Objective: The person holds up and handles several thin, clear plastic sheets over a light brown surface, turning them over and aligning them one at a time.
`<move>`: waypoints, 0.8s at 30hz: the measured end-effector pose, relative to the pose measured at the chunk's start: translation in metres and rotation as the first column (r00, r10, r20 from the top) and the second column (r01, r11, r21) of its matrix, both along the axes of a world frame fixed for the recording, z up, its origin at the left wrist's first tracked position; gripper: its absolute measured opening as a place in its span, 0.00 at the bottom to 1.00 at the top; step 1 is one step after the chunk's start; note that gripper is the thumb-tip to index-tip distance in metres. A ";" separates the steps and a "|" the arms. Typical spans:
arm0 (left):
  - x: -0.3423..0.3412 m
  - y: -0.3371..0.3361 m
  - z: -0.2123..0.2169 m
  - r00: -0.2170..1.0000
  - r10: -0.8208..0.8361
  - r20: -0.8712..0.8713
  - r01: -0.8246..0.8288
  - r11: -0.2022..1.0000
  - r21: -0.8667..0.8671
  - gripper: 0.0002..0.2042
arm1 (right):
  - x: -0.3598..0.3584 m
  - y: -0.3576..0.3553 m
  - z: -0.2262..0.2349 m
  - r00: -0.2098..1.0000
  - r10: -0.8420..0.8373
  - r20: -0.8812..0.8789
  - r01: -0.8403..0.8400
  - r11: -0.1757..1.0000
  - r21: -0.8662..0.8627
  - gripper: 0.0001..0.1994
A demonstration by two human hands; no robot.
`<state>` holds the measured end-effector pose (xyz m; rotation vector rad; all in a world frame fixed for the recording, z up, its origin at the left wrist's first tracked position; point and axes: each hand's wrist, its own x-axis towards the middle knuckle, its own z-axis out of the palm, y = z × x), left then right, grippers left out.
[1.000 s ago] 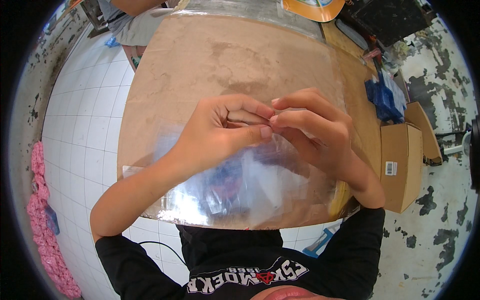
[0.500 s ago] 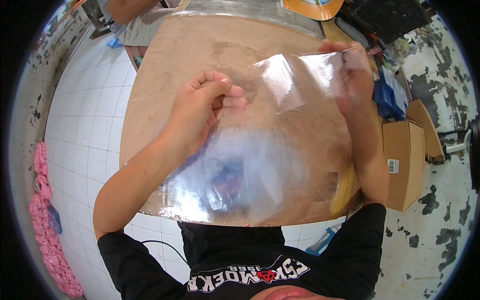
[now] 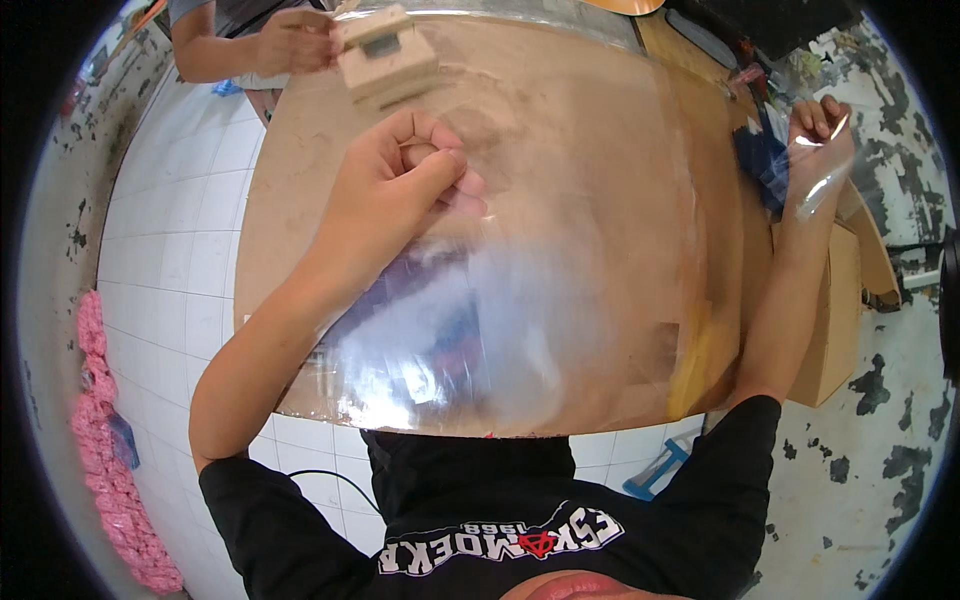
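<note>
My left hand hovers over the brown, film-covered tabletop, thumb pressed to the curled forefinger. Whatever it may be pinching is too small or hidden to make out. Out past the table's right edge, my right hand is raised with bent fingers, gripping a sheet of clear plastic film that shows mainly by its bright glints. At the far left of the table, another person's hand is on a pale, blurred, box-shaped block with a dark patch on its top.
Glare covers the glossy near part of the tabletop. An open cardboard box stands right of the table, below a dark blue plastic bundle. Pink crocheted-looking material lies along the left wall. White floor tiles show at left.
My right hand has swung right, off the table, taking the clear film with it. My left hand has barely moved. The other person's hand has come in with the pale block.
</note>
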<state>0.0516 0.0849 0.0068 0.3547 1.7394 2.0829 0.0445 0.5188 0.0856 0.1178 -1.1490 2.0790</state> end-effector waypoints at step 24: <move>0.050 -0.007 0.028 0.873 -0.225 -0.432 0.086 0.944 -0.318 0.24 | 0.068 -0.223 -0.052 0.848 0.348 0.399 -0.494 0.251 0.832 0.12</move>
